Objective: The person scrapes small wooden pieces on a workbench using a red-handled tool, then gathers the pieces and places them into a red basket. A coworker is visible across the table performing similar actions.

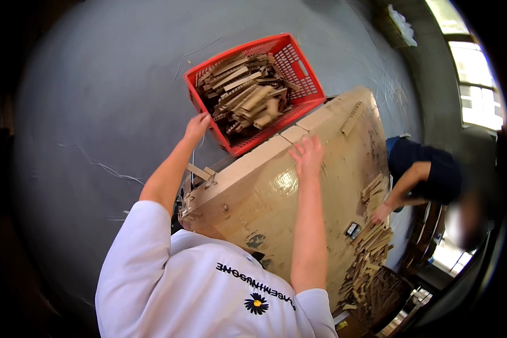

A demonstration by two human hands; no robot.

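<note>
A red plastic crate (312,93) with lattice walls stands beyond the table, tilted in view against its far edge. Many brown cardboard strips (248,93) lie jumbled in it. My left hand (197,127) is closed on the crate's near left rim; its fingertips are partly hidden. Over the far edge of the cardboard-covered table (253,197), my right hand (308,156) has its fingers spread and holds nothing. It is close to the crate's near right side. One loose cardboard strip (352,118) lies on the table to the right of this hand.
A co-worker's hand (382,214) reaches onto a pile of cardboard strips (369,265) along the table's right side. A small dark box-shaped object (352,229) sits beside the pile. Thin pale strings (110,168) lie on the grey floor (96,101).
</note>
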